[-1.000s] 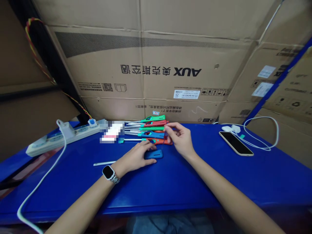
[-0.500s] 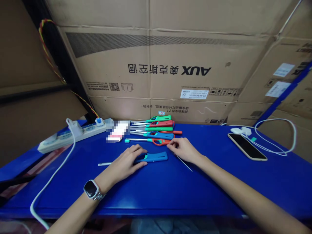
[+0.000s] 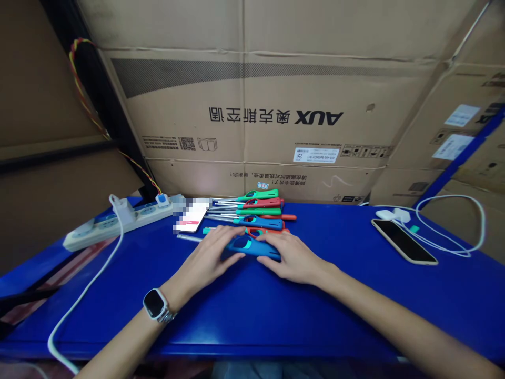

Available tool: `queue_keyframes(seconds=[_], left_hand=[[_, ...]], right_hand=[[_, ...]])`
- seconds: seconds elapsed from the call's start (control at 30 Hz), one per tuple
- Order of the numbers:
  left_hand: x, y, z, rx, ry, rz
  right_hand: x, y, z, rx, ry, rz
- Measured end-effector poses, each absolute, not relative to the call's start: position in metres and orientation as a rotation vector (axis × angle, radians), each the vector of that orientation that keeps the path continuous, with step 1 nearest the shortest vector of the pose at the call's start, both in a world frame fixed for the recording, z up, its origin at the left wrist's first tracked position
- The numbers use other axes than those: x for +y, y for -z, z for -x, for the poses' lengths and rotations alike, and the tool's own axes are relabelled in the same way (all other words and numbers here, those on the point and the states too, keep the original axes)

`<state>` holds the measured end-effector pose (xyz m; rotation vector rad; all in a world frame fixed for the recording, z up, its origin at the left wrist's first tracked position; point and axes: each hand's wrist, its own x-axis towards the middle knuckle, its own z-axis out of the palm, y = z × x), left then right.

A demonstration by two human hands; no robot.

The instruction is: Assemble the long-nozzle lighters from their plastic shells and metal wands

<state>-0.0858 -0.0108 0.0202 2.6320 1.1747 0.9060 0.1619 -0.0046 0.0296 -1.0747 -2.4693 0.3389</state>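
Observation:
A blue gas lighter (image 3: 249, 248) with a long metal barrel pointing left lies just above or on the blue table, between my two hands. My left hand (image 3: 211, 254) is closed around its trigger-guard end, thumb on the near side and fingers on the far side. My right hand (image 3: 294, 255) pinches the handle's right end the same way. Right behind, partly hidden by my fingers, lies an orange-red lighter (image 3: 268, 231). Farther back several more lighters lie in a row, among them another blue one (image 3: 264, 222), a red one (image 3: 262, 202) and a green one (image 3: 260, 195).
A white power strip (image 3: 138, 216) with plugs and a white cable (image 3: 98, 273) is at the left. Beside the lighters sits a partly blurred card (image 3: 193, 218). At the right are a phone (image 3: 402, 241) and a coiled white charging cable (image 3: 479, 231). Cardboard (image 3: 276, 63) walls the back.
My right hand has moved from beside the orange-red lighter onto the blue lighter's handle. The blue lighter has shifted right and away from me. The thin rod at my right hand no longer shows.

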Motion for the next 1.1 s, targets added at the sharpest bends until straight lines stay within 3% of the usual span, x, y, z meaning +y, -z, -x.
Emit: queue_keyframes(seconds=[0.33,0.63,0.9,1.1], left_hand=[[0.032,-0.029,0.105,1.493,-1.112,-2.718],[0.089,-0.030,0.081,1.448,-0.514,-2.882],[0.100,-0.025,0.064,1.447,-0.505,-2.908],[0.096,-0.023,0.070,1.473,-0.618,-2.757]], right_hand=[[0.047,-0.034,-0.190,-2.357,-0.124,1.234],[0.103,-0.022,-0.196,-2.284,0.113,1.317],[0.095,-0.022,-0.201,-2.328,0.150,1.128],[0.097,-0.025,-0.203,-2.330,0.053,1.223]])
